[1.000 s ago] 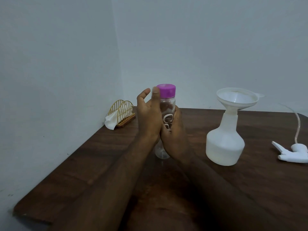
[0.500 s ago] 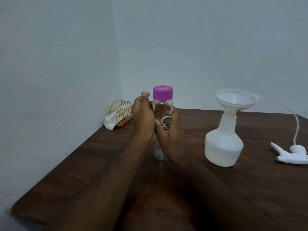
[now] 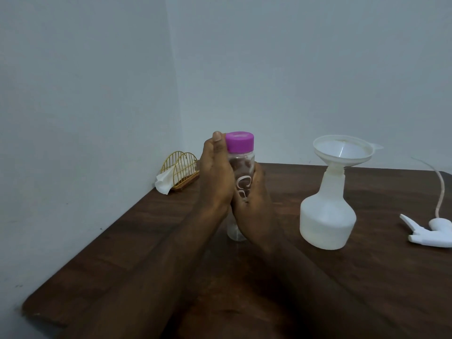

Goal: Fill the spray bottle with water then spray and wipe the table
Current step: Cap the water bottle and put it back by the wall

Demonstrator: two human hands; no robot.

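Napkin holder (image 3: 179, 168): a gold wire rack at the table's (image 3: 137, 241) far left corner, with a white tissue (image 3: 163, 183) hanging out, probably kept for the wiping.
Left hand (image 3: 216, 177): wraps the upper part of the water bottle (image 3: 242, 165), thumb upright beside the purple cap (image 3: 239, 142), likely to steady it for uncapping.
Water bottle: clear, upright and capped between both hands; whether its base touches the table cannot be told.
Right hand (image 3: 255, 204): fingers curl round the bottle's lower body.
Spray bottle (image 3: 327, 216): white, standing open well to the right, with a funnel (image 3: 342, 152) seated in its neck, ready for pouring.
Trigger head (image 3: 430, 232): lies on the table at the far right, its tube trailing away, so the neck is free.
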